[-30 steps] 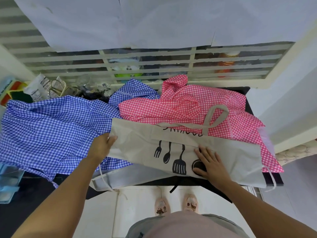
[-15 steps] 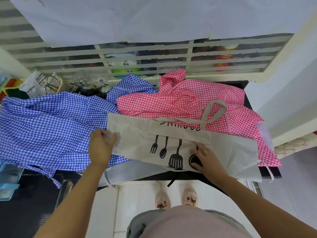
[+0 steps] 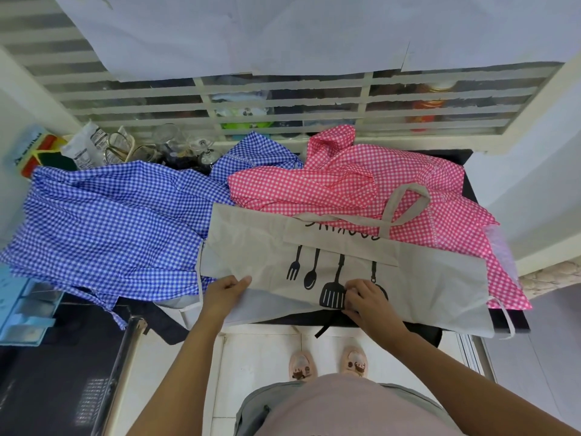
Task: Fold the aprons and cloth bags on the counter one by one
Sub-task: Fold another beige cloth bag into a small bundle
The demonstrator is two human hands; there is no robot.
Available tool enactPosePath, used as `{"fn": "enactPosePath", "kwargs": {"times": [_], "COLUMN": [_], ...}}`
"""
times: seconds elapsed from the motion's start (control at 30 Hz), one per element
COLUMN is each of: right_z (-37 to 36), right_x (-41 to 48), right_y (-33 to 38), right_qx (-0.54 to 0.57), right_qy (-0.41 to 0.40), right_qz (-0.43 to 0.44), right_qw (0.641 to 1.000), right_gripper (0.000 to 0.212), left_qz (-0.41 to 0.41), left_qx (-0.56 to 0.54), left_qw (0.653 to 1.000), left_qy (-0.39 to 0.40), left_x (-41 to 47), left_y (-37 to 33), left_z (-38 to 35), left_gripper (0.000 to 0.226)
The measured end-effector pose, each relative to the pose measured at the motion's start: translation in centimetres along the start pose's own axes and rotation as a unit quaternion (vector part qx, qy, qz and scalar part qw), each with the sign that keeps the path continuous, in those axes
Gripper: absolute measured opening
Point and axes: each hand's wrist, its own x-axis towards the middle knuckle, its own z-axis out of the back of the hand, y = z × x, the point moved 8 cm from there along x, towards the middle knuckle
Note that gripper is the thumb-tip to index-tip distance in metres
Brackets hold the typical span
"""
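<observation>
beige apron [image 3: 440, 278] across near bench [image 3: 511, 320] edge, overlapping pink apron [image 3: 345, 184] | left grip [image 3: 224, 292], right grip [image 3: 366, 298] both pinching its near hem | risk: neck loop [image 3: 405, 202] may drag pink apron when folded

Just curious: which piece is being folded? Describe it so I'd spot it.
At the near edge of the counter lies a beige apron, gripped by left hand and right hand. Unlike the blue gingham apron and pink gingham apron nearby, it is plain with black utensil prints.
</observation>
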Motion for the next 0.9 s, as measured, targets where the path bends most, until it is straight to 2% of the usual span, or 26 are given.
{"fn": "enactPosePath", "kwargs": {"times": [0.17,0.33,0.37,0.43,0.5,0.57,0.6,0.63,0.67,0.73,0.77,0.8,0.9], "right_z": [-0.1,-0.3,-0.3,-0.7,-1.2,-1.1,-1.1,-1.3,-1.2,-1.1,-0.8,-0.5,1.7], "right_x": [-0.1,-0.8,-1.1,-1.9,-3.0,-3.9,-4.3,-5.0,-5.8,-7.6,-8.8,-10.1,-13.9], "right_y": [-0.4,-1.4,-1.7,-2.3,-2.8,-3.5,-4.0,-4.8,-5.7,-7.6,-8.7,-9.8,-13.2], "right_qx": [-0.04,-0.008,-0.002,0.014,0.044,0.036,0.023,0.012,0.005,-0.006,-0.007,-0.002,0.024], "right_qy": [0.004,0.004,0.01,0.03,0.073,0.075,0.074,0.074,0.077,0.075,0.066,0.055,-0.027], "right_qz": [-0.001,-0.044,-0.054,-0.078,-0.118,-0.141,-0.157,-0.177,-0.202,-0.248,-0.273,-0.307,-0.436], "right_qw": [0.999,0.999,0.998,0.996,0.989,0.987,0.985,0.981,0.976,0.966,0.96,0.95,0.899], "right_gripper": [0.036,0.033,0.031,0.03,0.06,0.08,0.079,0.074,0.07,0.069,0.071,0.074,0.07], "left_qz": [-0.003,-0.002,-0.02,-0.072,-0.126,-0.216,-0.25,-0.27,-0.285,-0.28,-0.268,-0.254,-0.23], "left_qx": [0.005,0.011,0.026,0.026,0.004,0.055,0.1,0.164,0.25,0.429,0.488,0.52,0.531], "left_qw": [1.0,0.999,0.997,0.984,0.967,0.962,0.957,0.947,0.925,0.857,0.827,0.811,0.809], "left_qy": [0.001,-0.038,-0.063,-0.16,-0.223,-0.16,-0.104,-0.05,-0.005,0.06,0.076,0.085,0.101], "left_x": [0.7,1.1,1.0,-0.1,-1.9,-3.1,-3.6,-3.8,-3.9,-3.7,-3.4,-3.2,-2.4], "left_y": [-0.2,-0.6,-1.0,-2.4,-4.2,-6.9,-7.8,-8.2,-8.2,-6.8,-6.0,-5.4,-4.2], "left_z": [0.4,1.4,1.6,2.6,2.7,-0.7,-3.2,-6.0,-9.0,-13.8,-15.2,-16.0,-16.7], "left_gripper": [0.047,0.052,0.048,0.029,0.021,0.018,0.018,0.024,0.045,0.092,0.104,0.108,0.108]}}
